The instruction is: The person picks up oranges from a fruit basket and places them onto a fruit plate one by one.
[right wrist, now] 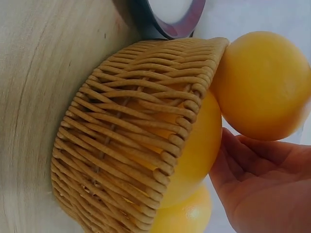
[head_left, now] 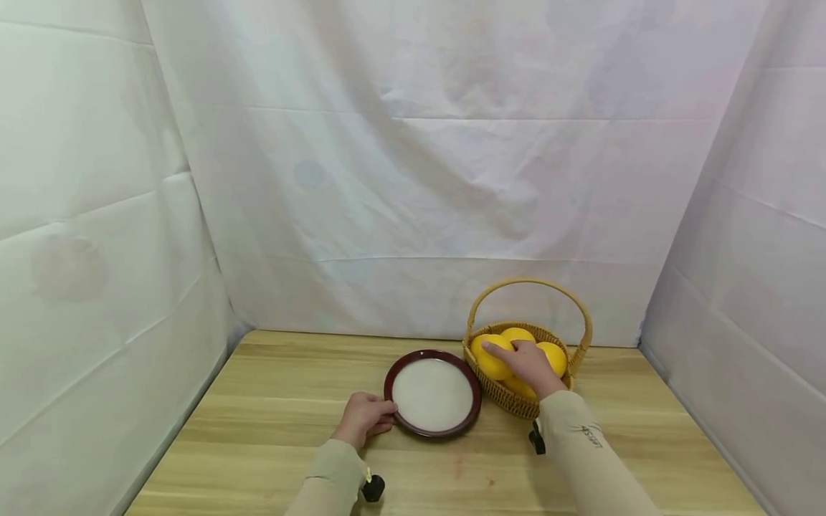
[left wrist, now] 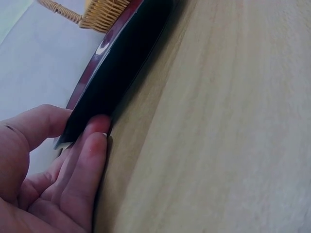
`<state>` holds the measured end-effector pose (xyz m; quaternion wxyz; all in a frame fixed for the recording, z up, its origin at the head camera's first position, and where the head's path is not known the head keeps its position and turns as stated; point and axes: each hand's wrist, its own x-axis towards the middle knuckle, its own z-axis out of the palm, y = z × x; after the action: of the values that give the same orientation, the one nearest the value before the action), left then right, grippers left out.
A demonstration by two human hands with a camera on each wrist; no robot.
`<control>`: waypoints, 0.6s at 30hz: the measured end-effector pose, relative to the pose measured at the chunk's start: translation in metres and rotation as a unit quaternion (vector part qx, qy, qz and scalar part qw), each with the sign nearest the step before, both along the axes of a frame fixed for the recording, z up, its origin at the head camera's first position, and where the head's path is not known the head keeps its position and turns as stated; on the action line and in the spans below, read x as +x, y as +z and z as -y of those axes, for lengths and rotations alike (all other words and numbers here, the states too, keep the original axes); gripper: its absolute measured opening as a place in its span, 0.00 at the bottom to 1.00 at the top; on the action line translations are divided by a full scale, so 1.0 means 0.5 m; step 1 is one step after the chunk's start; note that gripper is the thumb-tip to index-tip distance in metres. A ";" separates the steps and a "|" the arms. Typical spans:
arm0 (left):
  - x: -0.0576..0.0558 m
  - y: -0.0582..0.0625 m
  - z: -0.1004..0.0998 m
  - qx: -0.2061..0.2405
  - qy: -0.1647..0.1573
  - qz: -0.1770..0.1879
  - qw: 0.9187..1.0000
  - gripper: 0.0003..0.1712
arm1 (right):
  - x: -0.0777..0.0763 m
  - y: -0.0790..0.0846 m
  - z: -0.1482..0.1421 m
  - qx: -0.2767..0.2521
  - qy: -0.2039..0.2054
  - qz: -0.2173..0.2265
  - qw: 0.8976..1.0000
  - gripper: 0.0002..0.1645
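Observation:
A round plate [head_left: 432,395] with a white middle and a dark red rim lies on the wooden table. My left hand [head_left: 363,418] pinches its near left rim, thumb above and fingers beneath, as the left wrist view shows. To the plate's right stands a wicker basket [right wrist: 131,126] with a tall handle, holding several yellow-orange oranges. My right hand [head_left: 532,367] reaches over the basket and grips the leftmost orange [head_left: 488,358], which bulges above the rim in the right wrist view. Some of the right fingers are hidden behind the fruit.
The wooden table [head_left: 284,401] ends at a white cloth backdrop [head_left: 387,193] behind the basket. White cloth also hangs along the left and right sides. The basket's arched handle [head_left: 530,281] rises behind my right hand. Small reddish marks [head_left: 459,467] show on the tabletop.

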<state>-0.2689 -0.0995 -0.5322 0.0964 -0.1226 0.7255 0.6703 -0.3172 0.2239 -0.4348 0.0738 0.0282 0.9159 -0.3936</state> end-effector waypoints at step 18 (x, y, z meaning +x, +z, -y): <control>0.001 -0.003 -0.011 0.000 -0.003 -0.004 1.000 0.17 | -0.016 0.008 0.005 0.034 0.015 0.013 0.999 0.72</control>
<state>-0.2684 -0.0941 -0.5339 0.0952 -0.1180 0.7259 0.6709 -0.3250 0.2215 -0.4309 0.0901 0.0222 0.9279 -0.3610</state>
